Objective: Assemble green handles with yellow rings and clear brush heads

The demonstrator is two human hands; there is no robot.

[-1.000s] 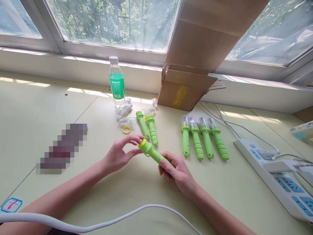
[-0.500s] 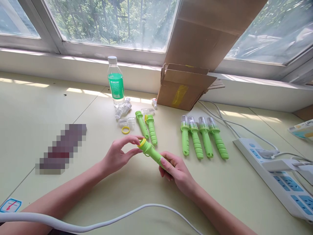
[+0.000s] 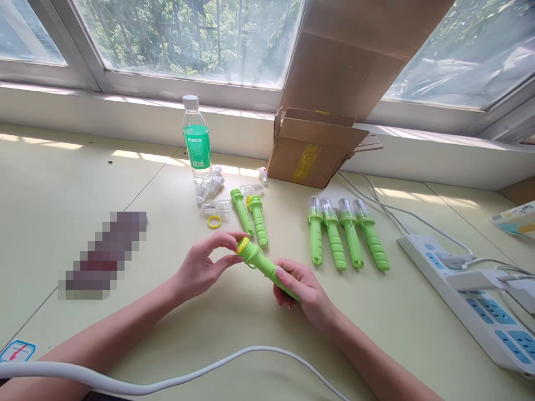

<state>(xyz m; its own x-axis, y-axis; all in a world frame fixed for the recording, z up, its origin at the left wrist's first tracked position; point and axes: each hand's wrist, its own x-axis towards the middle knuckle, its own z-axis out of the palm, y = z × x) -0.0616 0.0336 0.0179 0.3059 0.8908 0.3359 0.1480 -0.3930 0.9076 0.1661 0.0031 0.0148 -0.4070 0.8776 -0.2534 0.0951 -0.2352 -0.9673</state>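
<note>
My right hand point(image 3: 298, 287) is wrapped round the lower part of a green ribbed flashlight body point(image 3: 265, 265), tilted with its threaded end up to the left. At that end sits a yellow ring point(image 3: 242, 244), pinched between the thumb and fingers of my left hand point(image 3: 209, 262). Beyond my hands lie two more green flashlight bodies point(image 3: 259, 221), one with a yellow ring at its neck. A loose yellow ring point(image 3: 214, 222) rests beside a clear plastic cap point(image 3: 216, 209). Several clear and white small parts point(image 3: 209, 188) lie near the bottle.
A water bottle point(image 3: 198, 147) with a green label stands at the back. Right of it is an open cardboard box point(image 3: 315, 147). Several green flashlights with clear caps point(image 3: 351, 234) lie in a row, left of a power strip point(image 3: 455, 295). A white cable point(image 3: 200, 373) crosses the front.
Both hands hold almost the same pose. The yellow ring has tilted slightly on the threaded end under my left fingers. The whole view has shifted very slightly.
</note>
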